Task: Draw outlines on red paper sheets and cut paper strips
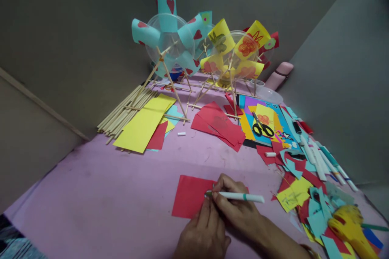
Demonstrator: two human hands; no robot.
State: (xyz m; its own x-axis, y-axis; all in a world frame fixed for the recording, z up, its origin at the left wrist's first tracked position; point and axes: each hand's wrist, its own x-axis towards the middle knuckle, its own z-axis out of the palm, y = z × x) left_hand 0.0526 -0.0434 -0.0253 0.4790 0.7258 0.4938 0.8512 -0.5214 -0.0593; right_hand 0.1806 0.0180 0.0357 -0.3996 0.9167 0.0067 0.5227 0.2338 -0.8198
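Observation:
A red sheet of paper (189, 198) lies flat on the pink tabletop, in the lower middle of the head view. My left hand (203, 234) rests on its lower right part, fingers stretched out and pressing it down. Pinched in my right hand (235, 204) is a white marker (253, 198) with a green band. Its tip points left, close to my left fingertips, and the barrel sticks out to the right. Where the tip meets the paper is too small to make out. My right hand covers much of the sheet's right side.
Paper-bladed wheels, blue (168, 8) and yellow (221, 36), stand on stick frames at the back. Sticks (121, 117) and a yellow sheet (142, 125) lie left. Right are scissors (263, 129), markers (337, 166), paper scraps (294, 194) and a yellow glue gun (349, 226).

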